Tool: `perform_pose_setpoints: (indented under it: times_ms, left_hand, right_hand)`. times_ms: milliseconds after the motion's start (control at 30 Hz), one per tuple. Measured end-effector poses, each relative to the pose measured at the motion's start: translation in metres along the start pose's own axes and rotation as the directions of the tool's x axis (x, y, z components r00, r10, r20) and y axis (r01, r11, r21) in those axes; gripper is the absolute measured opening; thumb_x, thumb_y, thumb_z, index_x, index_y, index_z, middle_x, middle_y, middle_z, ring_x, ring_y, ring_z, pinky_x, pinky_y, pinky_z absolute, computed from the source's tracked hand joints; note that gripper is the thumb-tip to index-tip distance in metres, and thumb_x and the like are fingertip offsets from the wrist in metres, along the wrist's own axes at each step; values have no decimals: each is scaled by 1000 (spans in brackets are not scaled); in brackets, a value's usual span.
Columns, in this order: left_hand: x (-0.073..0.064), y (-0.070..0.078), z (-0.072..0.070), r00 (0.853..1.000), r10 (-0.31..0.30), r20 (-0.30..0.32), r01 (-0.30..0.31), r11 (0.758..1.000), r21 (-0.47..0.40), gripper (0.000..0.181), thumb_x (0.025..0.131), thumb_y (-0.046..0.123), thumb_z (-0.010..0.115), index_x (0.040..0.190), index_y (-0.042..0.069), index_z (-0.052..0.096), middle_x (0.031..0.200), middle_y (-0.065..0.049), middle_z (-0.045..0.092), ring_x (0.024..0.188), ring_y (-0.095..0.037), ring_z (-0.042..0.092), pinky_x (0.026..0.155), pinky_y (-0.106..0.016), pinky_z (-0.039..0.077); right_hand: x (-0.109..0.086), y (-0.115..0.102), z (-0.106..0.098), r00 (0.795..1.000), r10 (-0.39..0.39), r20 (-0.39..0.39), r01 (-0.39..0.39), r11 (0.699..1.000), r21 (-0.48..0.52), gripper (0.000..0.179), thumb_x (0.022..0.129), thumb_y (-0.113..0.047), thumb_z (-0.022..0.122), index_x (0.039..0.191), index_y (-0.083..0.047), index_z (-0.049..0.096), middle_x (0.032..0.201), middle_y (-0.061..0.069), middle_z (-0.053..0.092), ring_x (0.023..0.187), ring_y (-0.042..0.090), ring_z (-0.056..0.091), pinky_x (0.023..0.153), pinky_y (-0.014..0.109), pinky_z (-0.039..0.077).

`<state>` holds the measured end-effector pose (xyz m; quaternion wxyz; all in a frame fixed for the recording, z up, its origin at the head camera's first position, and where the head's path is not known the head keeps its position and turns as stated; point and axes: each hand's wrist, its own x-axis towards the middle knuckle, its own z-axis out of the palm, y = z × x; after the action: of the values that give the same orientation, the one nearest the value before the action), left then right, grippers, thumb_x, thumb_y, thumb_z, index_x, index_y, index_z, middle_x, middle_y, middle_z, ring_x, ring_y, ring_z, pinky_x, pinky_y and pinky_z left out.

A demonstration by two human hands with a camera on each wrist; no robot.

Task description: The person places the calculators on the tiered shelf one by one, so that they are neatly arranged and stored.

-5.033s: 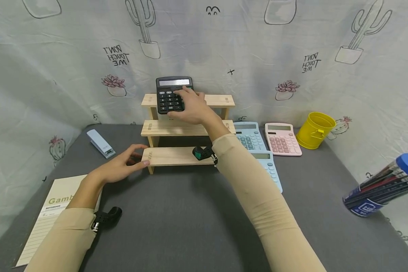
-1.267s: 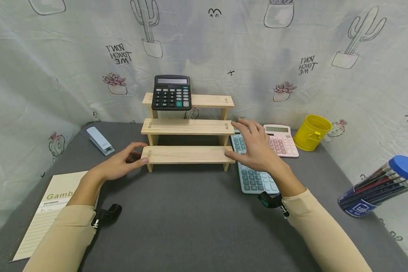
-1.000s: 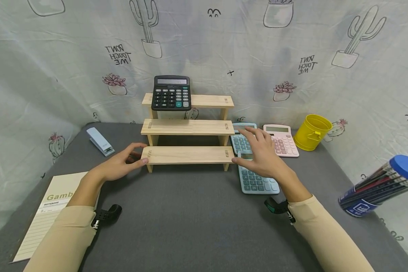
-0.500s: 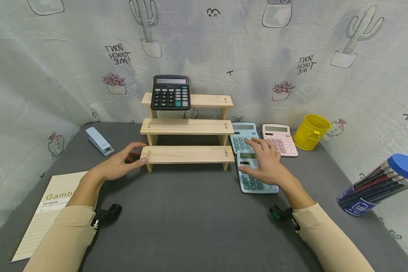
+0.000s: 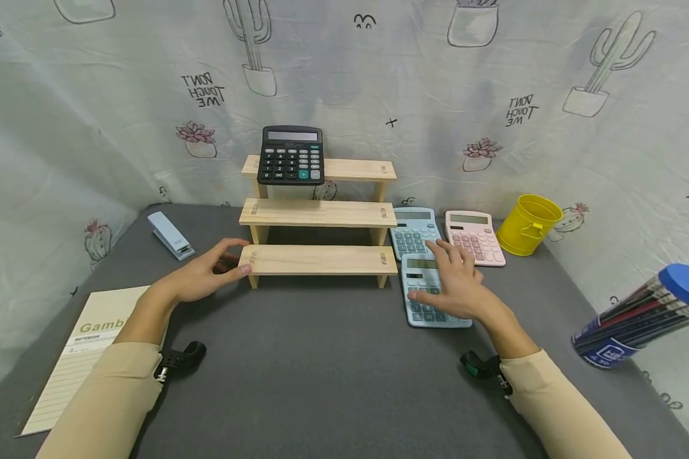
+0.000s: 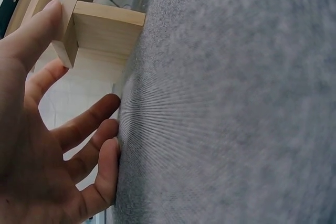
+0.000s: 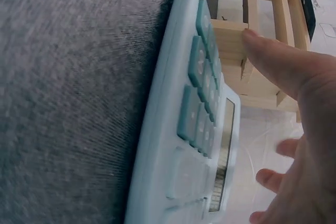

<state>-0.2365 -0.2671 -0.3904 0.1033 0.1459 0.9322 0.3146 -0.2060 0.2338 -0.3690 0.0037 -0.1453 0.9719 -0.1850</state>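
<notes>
One right hand (image 5: 459, 284), grip spread and holding nothing, hangs over the front light-blue plastic calculator (image 5: 422, 280) on the grey surface (image 5: 321, 370). Left hand (image 5: 198, 280), loosely curved, touches the three-step pale-wood stand (image 5: 321, 260), black plastic calculator (image 5: 289, 155) chilling up top.

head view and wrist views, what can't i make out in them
Front blue calculator, head view: some keys hidden under the right hand.
Rear blue calculator, head view: lower edge partly hidden by the front one.
Notebook, head view: right part hidden by the left arm.
Right hand, right wrist view: cut off by the right edge.
</notes>
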Motion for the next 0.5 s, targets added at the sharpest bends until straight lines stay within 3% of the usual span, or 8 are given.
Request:
perform_pose_setpoints:
  times_ms: [133, 267, 500]
  left_hand:
    - [-2, 0, 0, 1000, 5, 0, -5, 1000, -5, 73, 102, 59, 55, 159, 27, 23, 152, -29, 43, 136, -50, 45, 96, -68, 44]
    - [-2, 1, 0, 1000, 7, -1, -7, 1000, -6, 74, 102, 59, 55, 160, 26, 22, 151, -30, 43, 135, -51, 47, 95, -66, 46]
    - [-2, 1, -1, 1000, 5, 8, -4, 1000, -13, 73, 103, 58, 54, 160, 26, 21, 151, -30, 43, 134, -51, 47, 94, -65, 46]
  right_hand:
    - [1, 0, 6, 999, 37, 33, -37, 999, -6, 125, 84, -65, 76, 165, -12, -3, 167, 28, 5, 149, 60, -4, 103, 86, 14]
    - [2, -1, 13, 997, 57, 43, -55, 998, -28, 133, 79, -71, 76, 164, -10, -6, 167, 29, 4, 149, 61, -4, 103, 86, 15]
    - [1, -9, 16, 997, 35, 63, -30, 997, -74, 135, 81, -62, 80, 163, -6, -12, 169, 25, -8, 151, 56, -5, 106, 82, 18]
